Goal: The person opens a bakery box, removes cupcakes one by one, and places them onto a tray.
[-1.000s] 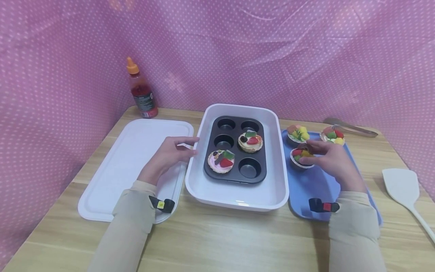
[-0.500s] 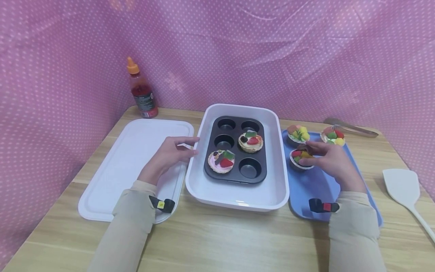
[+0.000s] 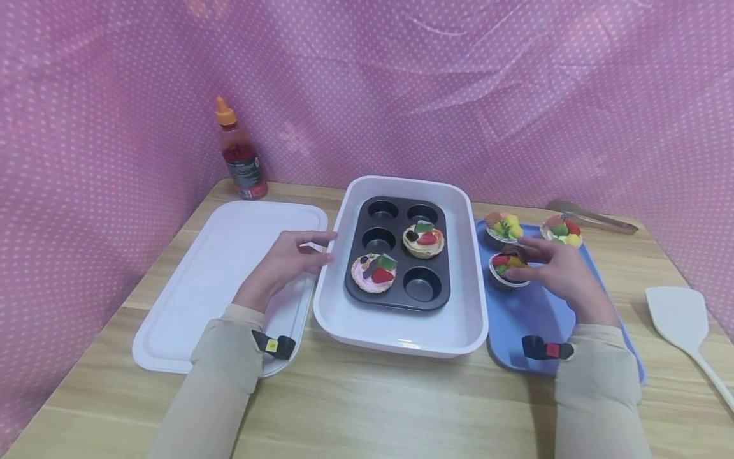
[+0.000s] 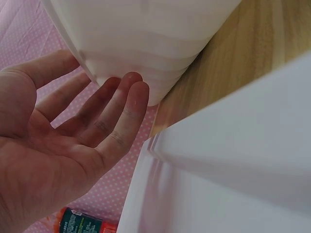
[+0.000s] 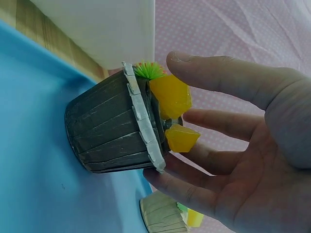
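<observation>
In the head view my right hand (image 3: 553, 271) is at a dark-cased fruit cupcake (image 3: 500, 280) on the blue tray (image 3: 530, 319). The right wrist view has the thumb by its yellow fruit pieces (image 5: 172, 99) and fingertips at its pale rim, lightly gripping the top. My left hand (image 3: 292, 258) touches the left side of a white deep tray (image 3: 395, 331), its fingers loosely extended against the outer wall (image 4: 141, 43). Inside that tray lies a black muffin tin (image 3: 395, 301). A pink-cream tart (image 3: 367, 280) and a white-cream tart (image 3: 424, 250) sit on its cups; the other cups are bare.
Two more fruit cupcakes stand at the blue tray's far end, one left (image 3: 503, 229) and one right (image 3: 562, 231). Around lie a white flat tray (image 3: 223, 274), a sauce bottle (image 3: 243, 166), tongs (image 3: 596, 217) and a white spatula (image 3: 679, 312). Pink dotted cloth (image 3: 401, 95) hangs behind.
The dark-cased cupcake has tilted very slightly under my right hand. Both hands stay in almost the same place.
</observation>
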